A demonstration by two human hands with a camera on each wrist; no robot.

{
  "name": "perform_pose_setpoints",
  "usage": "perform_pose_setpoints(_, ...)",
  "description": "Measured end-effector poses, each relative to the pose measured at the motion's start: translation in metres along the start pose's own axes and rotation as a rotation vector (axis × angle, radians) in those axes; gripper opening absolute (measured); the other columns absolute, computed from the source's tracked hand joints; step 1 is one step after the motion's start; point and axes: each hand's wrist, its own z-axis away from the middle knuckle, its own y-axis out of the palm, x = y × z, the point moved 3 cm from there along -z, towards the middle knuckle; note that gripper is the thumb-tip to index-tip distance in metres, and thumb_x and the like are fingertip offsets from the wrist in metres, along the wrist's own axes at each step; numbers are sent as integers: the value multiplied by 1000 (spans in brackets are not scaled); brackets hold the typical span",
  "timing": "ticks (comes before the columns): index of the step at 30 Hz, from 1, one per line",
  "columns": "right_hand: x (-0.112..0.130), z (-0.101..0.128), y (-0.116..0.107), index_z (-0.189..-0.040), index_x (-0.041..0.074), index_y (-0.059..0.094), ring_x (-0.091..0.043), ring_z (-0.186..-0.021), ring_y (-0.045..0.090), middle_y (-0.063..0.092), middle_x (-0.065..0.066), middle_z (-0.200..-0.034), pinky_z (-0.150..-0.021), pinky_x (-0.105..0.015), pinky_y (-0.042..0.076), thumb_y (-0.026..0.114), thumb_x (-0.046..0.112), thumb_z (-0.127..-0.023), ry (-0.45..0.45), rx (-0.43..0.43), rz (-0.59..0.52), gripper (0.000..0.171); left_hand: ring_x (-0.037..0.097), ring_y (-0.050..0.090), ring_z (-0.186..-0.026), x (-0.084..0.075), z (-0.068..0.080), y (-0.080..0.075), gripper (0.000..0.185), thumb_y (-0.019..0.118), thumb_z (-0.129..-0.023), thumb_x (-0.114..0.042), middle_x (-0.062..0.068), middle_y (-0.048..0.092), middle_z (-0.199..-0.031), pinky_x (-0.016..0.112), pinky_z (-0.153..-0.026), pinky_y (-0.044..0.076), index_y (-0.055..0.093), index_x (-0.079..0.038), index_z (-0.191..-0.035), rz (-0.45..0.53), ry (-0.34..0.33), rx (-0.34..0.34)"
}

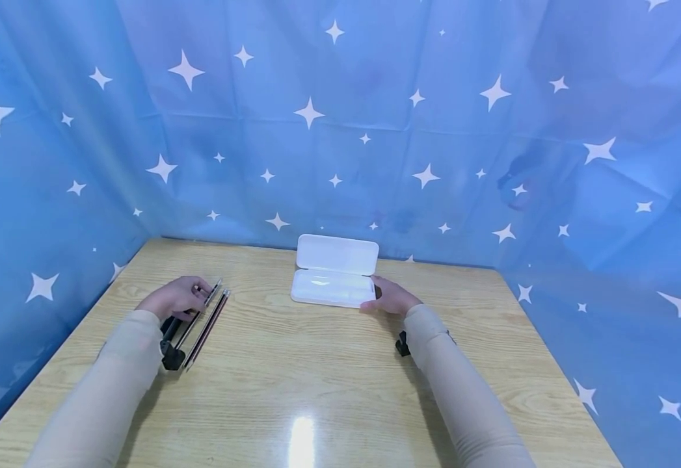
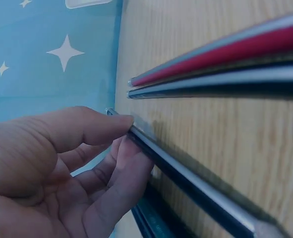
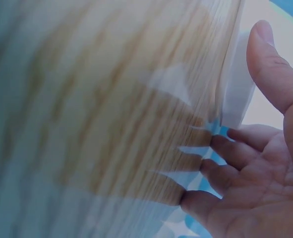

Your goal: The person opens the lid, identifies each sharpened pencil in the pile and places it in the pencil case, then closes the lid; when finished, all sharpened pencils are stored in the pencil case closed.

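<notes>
White case (image 1: pixel 334 276); light wood-grain table (image 1: pixel 317 377); blue backdrop (image 1: pixel 434 130) with white stars; beige sleeves (image 1: pixel 112 383).

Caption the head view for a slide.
Left hand pinches a pencil; right hand steadies the open white case.

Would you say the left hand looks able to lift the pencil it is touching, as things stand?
Probably yes: the left hand already pinches the end of one pencil between thumb and fingers, and the other pencils lie apart beside it.
</notes>
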Motion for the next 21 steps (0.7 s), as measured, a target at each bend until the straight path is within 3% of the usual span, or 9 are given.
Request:
perform_pose_setpoints(11, 0, 4, -2, -163, 11, 16, -37, -154, 12, 16, -15, -168, -123, -54, 15, 77, 41, -90, -1, -8, -7, 100, 25, 57, -82, -3, -7, 2, 45, 64, -88, 7, 31, 49, -133, 36, -70, 55, 49, 11, -131, -106, -28, -36)
perform_pose_setpoints(15, 0, 4, -3, -163, 10, 16, -37, -154, 13, 16, -16, -168, -123, -54, 16, 76, 42, -91, -20, -1, 17, 99, 24, 58, -76, -3, -5, 0, 48, 68, -90, 0, 31, 50, -135, 36, -71, 54, 49, 11, -133, -135, -24, -44)
perform_pose_setpoints(21, -2, 2, -1, -163, 10, 16, -36, -154, 13, 16, -16, -168, -123, -54, 17, 75, 46, -91, -46, 14, 42, 100, 26, 60, -86, -7, 7, -4, 52, 67, -95, -11, 29, 56, -127, 39, -72, 54, 46, 11, -137, -123, 15, -51)
